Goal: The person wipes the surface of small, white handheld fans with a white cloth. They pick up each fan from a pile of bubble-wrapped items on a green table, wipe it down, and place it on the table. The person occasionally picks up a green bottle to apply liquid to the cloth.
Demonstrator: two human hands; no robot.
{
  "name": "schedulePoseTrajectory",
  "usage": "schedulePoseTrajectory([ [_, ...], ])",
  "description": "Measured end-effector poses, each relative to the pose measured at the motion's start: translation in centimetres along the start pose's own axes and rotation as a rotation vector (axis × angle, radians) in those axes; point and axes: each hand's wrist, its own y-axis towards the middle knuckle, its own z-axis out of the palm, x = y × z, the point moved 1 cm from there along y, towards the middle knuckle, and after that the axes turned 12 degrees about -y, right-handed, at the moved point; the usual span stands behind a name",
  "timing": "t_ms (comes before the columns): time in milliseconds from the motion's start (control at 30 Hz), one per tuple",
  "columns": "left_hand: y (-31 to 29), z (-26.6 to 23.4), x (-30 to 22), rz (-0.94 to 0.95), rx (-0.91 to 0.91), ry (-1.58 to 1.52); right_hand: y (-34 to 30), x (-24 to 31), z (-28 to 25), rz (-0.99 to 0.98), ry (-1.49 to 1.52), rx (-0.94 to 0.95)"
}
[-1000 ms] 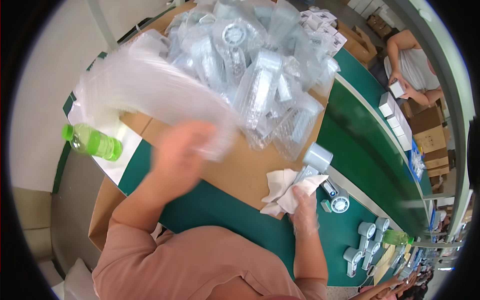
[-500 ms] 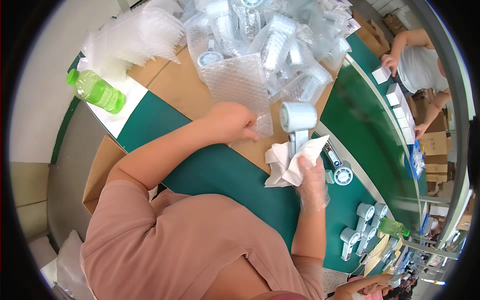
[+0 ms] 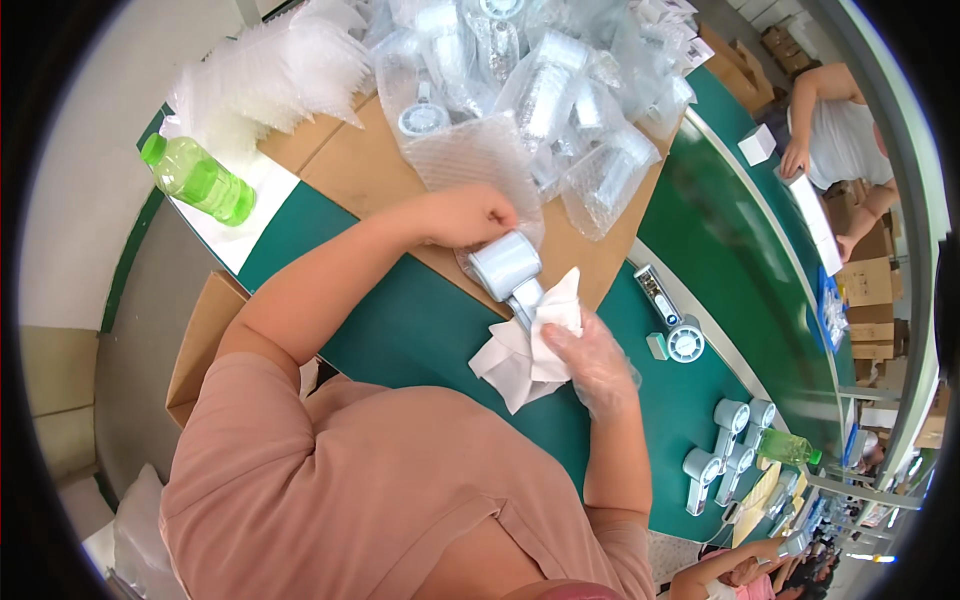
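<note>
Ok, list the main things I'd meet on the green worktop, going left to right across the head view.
Large green-capped bottle → held fan → gloved right hand → loose fan → distant green bottle.

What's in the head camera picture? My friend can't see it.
The right hand's grip holds a pale-blue cylindrical-headed device with a crumpled white cloth; the left hand is at a clear bubble-wrap bag. Beyond lie bubble-wrapped devices.
</note>
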Motion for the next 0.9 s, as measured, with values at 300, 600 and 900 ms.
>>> schedulePoseTrajectory([
  [300, -0.6, 0.1, -1.4, 0.038, -0.103, 0.081, 0.9, -0.3, 0.6, 0.058, 0.0, -0.04],
  [600, -2.0, 9.1, -5.4, 0.4, -0.031, 0.867, 3.1, -4.5, 0.8, -0.015, -0.125, -0.231],
  [900, -3.2, 6.5, -5.6, 0.566, -0.537, 0.21, 1.7, -3.6, 0.1, -0.231, 0.51, -0.258],
])
